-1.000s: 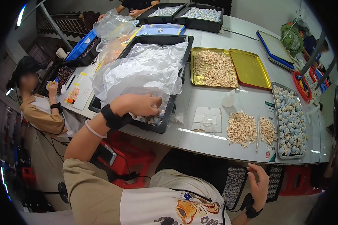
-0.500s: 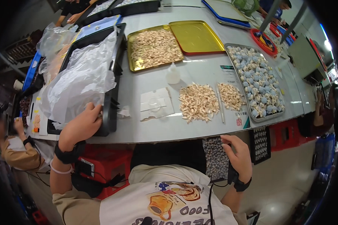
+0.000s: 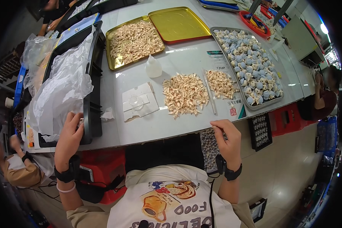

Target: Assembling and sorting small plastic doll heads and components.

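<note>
My left hand (image 3: 69,135) reaches over the near side of a black plastic crate (image 3: 92,127). Its fingers are bent close together beside crumpled white paper (image 3: 64,81); a small thing may be between them, but I cannot make it out. Just off the table's front edge, my right hand (image 3: 228,141) hangs with thumb and forefinger apart and nothing between them. Beyond it lie a large pile (image 3: 185,94) and a smaller pile (image 3: 221,83) of cream, pointed pieces, with a thin white stick (image 3: 210,92) between. A small clear round dish (image 3: 136,102) rests on white card (image 3: 147,110).
A squeeze bottle (image 3: 153,67) stands behind the card. Farther back are a gold tray of cream pieces (image 3: 135,41) and a bare gold tray (image 3: 178,24). At right is a metal tray of blue-and-white pieces (image 3: 251,66). Red stools (image 3: 288,127) stand below; other people sit nearby.
The view has shifted, so the table's things sit farther left. My left hand's fingers have turned to point more away from me. My right hand stays near the table edge.
</note>
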Demonstrator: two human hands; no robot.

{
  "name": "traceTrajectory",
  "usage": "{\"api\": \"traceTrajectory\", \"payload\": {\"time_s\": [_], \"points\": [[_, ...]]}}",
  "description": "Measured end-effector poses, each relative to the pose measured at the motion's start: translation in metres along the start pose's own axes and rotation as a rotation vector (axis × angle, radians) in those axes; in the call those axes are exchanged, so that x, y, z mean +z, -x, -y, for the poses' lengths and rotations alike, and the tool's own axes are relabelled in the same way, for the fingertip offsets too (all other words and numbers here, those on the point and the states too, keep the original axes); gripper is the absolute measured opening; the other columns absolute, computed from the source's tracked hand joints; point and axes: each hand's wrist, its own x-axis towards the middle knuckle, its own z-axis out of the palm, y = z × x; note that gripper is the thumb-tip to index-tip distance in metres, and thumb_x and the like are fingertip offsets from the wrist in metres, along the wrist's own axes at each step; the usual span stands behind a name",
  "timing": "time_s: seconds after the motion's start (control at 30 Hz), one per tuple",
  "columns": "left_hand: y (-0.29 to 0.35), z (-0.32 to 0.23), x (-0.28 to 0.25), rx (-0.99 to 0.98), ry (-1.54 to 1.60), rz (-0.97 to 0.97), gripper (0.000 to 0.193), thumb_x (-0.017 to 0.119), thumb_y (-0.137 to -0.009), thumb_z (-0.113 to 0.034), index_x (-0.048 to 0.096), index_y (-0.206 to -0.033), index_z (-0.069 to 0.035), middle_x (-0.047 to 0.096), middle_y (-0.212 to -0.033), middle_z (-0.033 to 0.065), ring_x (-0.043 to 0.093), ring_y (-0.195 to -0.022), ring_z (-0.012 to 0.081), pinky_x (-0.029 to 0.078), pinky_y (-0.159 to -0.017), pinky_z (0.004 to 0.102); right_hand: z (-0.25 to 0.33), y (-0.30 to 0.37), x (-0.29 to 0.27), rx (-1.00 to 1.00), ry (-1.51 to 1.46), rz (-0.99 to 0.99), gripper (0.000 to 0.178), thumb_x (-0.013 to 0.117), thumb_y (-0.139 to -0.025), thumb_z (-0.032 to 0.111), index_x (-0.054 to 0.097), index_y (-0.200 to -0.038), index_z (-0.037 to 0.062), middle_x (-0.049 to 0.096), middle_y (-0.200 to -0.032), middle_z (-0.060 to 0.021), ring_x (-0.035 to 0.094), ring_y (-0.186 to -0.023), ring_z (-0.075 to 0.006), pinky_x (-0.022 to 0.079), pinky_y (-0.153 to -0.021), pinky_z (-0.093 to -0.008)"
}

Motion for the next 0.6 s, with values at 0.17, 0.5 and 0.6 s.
{"api": "traceTrajectory", "payload": {"time_s": [0.17, 0.5, 0.6], "points": [[0.000, -0.002, 0.003, -0.011, -0.003, -0.043, 0.028, 0.045, -0.088, -0.012, 0.050, -0.111, 0.005, 0.045, -0.098, 0.0150, 0.050, -0.082, 0.0297, 0.041, -0.077, 0.0314, -0.006, -0.001, 0.010, -0.104, 0.034, -0.054, 0.012, 0.058, -0.081, -0.002, 0.064, -0.091, 0.0001, 0.063, -0.083, -0.0122, 0.060, -0.075, -0.0275, 0.047, -0.067, -0.0318], [0.001, -0.002, 0.006, 0.003, 0.051, -0.095, 0.026, 0.045, -0.088, -0.010, 0.050, -0.108, 0.005, 0.042, -0.095, 0.0138, 0.048, -0.081, 0.0273, 0.040, -0.076, 0.0289, -0.002, -0.017, -0.009, -0.052, 0.108, -0.096, 0.012, 0.058, -0.080, -0.003, 0.064, -0.091, -0.0006, 0.062, -0.086, -0.0116, 0.058, -0.075, -0.0244, 0.046, -0.065, -0.0305], [0.001, -0.002, 0.006, -0.008, 0.038, -0.099, 0.025, 0.045, -0.088, -0.008, 0.050, -0.108, 0.005, 0.042, -0.096, 0.0134, 0.048, -0.085, 0.0275, 0.040, -0.079, 0.0276, 0.000, -0.040, -0.028, 0.007, 0.171, -0.123, 0.015, 0.059, -0.080, -0.001, 0.061, -0.094, -0.0003, 0.060, -0.087, -0.0111, 0.055, -0.073, -0.0234, 0.045, -0.066, -0.0300]]}}
